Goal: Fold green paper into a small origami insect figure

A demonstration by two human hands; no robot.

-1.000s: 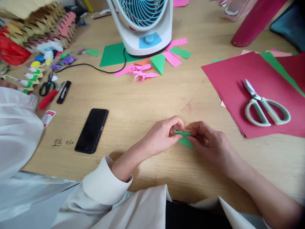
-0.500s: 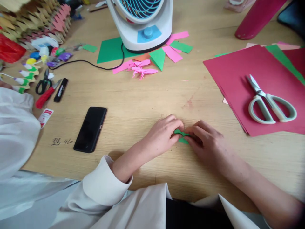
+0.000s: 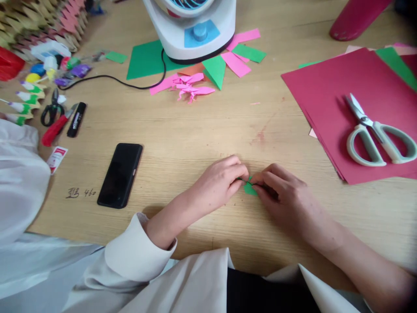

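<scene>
Between my two hands is a small piece of folded green paper (image 3: pixel 250 188), low over the wooden table. My left hand (image 3: pixel 224 176) pinches its left end between thumb and fingers. On the other side, my right hand (image 3: pixel 285 187) grips the right end the same way. A thin dark-green folded edge runs from one set of fingertips to the other, with a flat green part below it. Much of the paper is hidden by my fingers.
A black phone (image 3: pixel 120 175) lies left of my hands. Scissors (image 3: pixel 369 130) rest on red paper sheets (image 3: pixel 321 93) at right. A white fan (image 3: pixel 195 37), pink folded-paper figures (image 3: pixel 193 89) and coloured scraps are farther back. Another person's white sleeve (image 3: pixel 21 174) is at the left edge.
The green paper's upper part, which showed as open curved flaps, now appears as a thin edge pressed flatter between my fingers. The view has shifted slightly; both hands keep their grip.
</scene>
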